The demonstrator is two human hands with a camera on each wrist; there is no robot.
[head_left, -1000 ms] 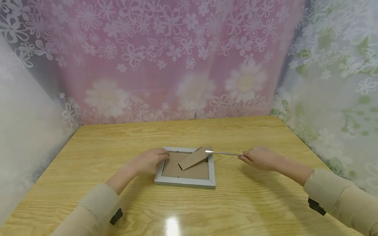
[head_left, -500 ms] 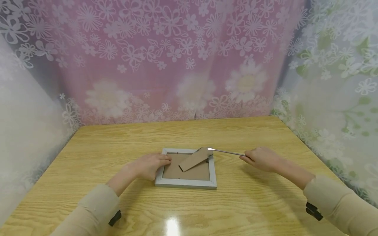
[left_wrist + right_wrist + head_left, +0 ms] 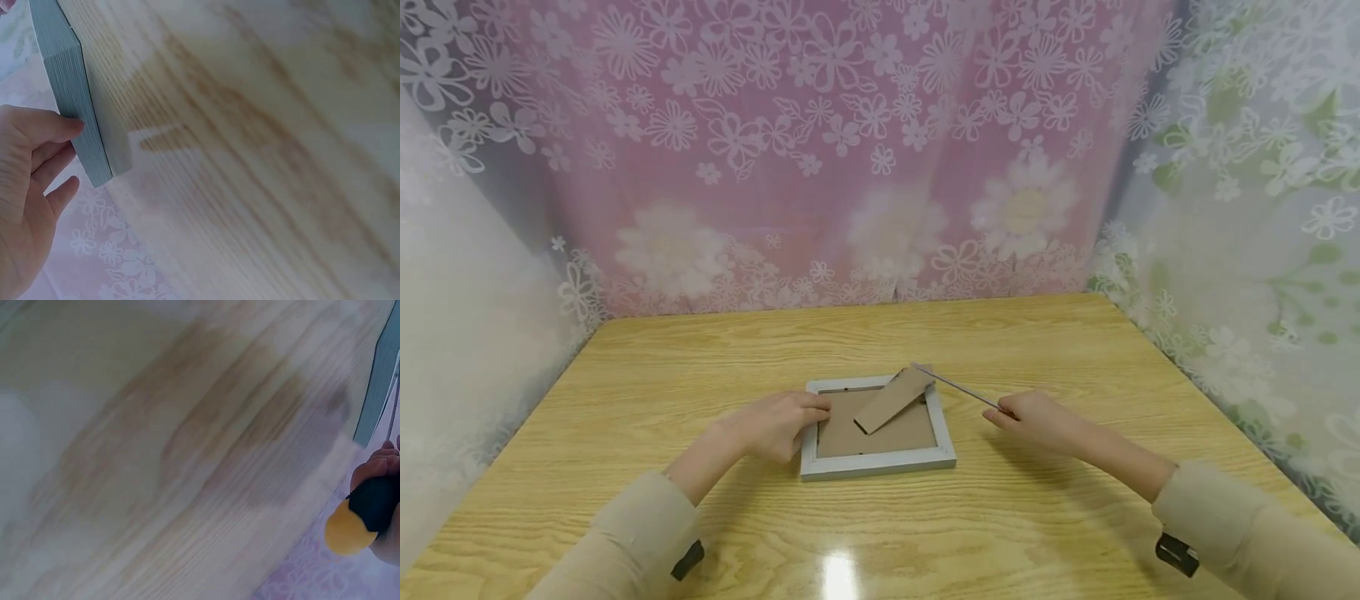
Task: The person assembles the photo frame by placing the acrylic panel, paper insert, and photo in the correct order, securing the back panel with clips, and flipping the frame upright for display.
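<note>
A silver-grey picture frame [image 3: 880,463] lies face down on the table, its brown backing board [image 3: 837,437] showing. Slanting across the board is a cardboard stand flap [image 3: 891,404], its upper end over the frame's far right corner. My left hand [image 3: 778,423] grips the frame's left side, with fingertips over the rim; in the left wrist view the frame's outer side [image 3: 75,100] sits between thumb and fingers. My right hand [image 3: 1037,423] holds a screwdriver [image 3: 958,387], whose tip is at the flap's upper end. Its yellow and black handle [image 3: 347,531] shows in the right wrist view.
The wood-grain table [image 3: 715,525] spreads out around the frame. Behind it hangs a pink flowered curtain [image 3: 820,167], and pale curtains close in both sides, the right one [image 3: 1247,250] with green leaves.
The frame has turned slightly and shifted a little to the right. My right hand has moved left and nearer to me, and the screwdriver's tip has shifted left and farther from me.
</note>
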